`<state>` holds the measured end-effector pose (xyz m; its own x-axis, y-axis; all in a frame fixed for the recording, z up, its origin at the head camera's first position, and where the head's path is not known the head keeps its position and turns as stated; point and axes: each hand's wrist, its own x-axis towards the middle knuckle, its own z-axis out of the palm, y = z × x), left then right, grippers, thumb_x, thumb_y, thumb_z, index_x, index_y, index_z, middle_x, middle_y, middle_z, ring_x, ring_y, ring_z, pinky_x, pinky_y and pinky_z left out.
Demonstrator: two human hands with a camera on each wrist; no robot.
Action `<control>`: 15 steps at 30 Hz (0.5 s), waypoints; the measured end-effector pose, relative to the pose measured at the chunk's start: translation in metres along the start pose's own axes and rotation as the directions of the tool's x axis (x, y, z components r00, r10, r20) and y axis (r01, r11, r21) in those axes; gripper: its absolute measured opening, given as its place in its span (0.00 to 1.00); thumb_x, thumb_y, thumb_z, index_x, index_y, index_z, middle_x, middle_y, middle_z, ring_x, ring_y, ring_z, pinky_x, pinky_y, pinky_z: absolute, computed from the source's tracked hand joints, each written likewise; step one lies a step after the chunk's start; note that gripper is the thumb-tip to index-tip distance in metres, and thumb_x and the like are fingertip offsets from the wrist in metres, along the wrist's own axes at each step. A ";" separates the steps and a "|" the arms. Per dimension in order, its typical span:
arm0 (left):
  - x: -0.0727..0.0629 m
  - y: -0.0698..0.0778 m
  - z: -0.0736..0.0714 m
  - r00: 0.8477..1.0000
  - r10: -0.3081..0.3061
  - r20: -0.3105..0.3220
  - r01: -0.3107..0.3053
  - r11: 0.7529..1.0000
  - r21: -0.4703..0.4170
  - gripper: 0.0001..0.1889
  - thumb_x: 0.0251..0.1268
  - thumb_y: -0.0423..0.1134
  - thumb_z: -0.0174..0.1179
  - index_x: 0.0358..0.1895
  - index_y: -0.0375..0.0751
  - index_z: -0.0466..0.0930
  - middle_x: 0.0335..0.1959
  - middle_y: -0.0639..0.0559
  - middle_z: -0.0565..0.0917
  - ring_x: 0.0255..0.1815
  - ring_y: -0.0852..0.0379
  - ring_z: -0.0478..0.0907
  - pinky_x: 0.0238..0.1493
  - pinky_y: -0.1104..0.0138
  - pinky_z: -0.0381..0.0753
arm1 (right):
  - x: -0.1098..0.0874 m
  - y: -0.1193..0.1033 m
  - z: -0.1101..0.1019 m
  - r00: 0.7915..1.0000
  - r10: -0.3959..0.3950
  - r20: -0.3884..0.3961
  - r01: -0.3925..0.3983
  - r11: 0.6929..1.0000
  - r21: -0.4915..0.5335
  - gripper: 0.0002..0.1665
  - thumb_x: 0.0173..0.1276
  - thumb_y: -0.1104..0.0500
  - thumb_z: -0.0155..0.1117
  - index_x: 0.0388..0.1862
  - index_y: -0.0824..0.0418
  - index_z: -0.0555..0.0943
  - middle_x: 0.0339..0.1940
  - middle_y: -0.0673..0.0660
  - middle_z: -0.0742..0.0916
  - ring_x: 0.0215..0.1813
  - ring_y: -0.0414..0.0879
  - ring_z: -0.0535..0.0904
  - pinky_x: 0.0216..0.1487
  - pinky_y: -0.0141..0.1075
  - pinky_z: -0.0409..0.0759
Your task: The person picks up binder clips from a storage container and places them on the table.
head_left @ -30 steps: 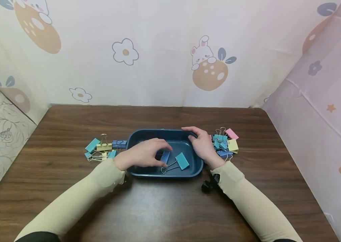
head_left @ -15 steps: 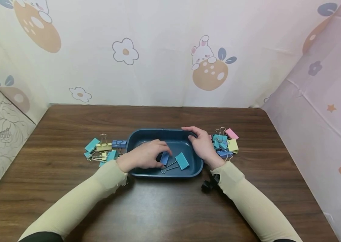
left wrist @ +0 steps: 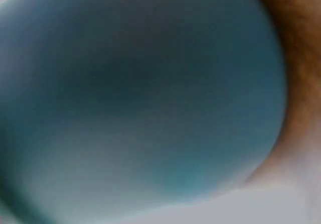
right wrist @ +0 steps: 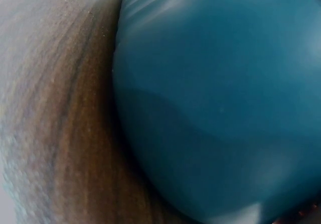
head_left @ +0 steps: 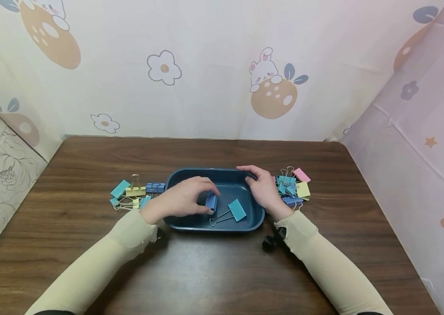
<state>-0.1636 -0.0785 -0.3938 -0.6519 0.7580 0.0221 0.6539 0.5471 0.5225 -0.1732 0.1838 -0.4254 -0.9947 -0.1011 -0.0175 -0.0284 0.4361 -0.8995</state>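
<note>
A dark blue tray [head_left: 190, 229] lies in the middle of the table in the head view. Over its left half my left hand [head_left: 182, 197] pinches a blue binder clip [head_left: 211, 201] between thumb and fingers. Beside that clip, a teal binder clip [head_left: 237, 210] with its wire handles spread lies on the tray floor. My right hand [head_left: 264, 191] grips the tray's right end, thumb inside the rim and a finger along the back edge. Only the tray's wall [right wrist: 215, 93], very close, fills most of the right wrist view. The left wrist view is blurred.
Left of the tray lies a group of teal, yellow and blue binder clips [head_left: 135, 191]. Another heap of clips [head_left: 287, 186], teal, pink, yellow and blue, sits just right of my right hand. The brown wooden table [head_left: 222, 271] runs back to a patterned curtain [head_left: 214, 65].
My left hand has closed on the blue clip and shifted it slightly up and left within the tray. The right hand has stayed on the tray's end.
</note>
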 end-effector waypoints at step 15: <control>-0.067 -0.018 -0.057 0.966 -0.066 -0.252 0.055 0.997 -0.050 0.23 0.56 0.45 0.75 0.55 0.46 0.82 0.55 0.55 0.80 0.52 0.55 0.77 0.48 0.57 0.81 | 0.000 -0.001 -0.001 1.000 -0.008 -0.013 0.007 0.999 -0.048 0.23 0.75 0.68 0.50 0.61 0.51 0.82 0.64 0.55 0.81 0.71 0.54 0.69 0.69 0.64 0.20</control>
<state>-0.1537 -0.1592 -0.3555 -0.7691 0.6066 0.2014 0.5972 0.5696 0.5648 -0.1729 0.1846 -0.4240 -0.9957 -0.0927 -0.0045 -0.0405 0.4776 -0.8776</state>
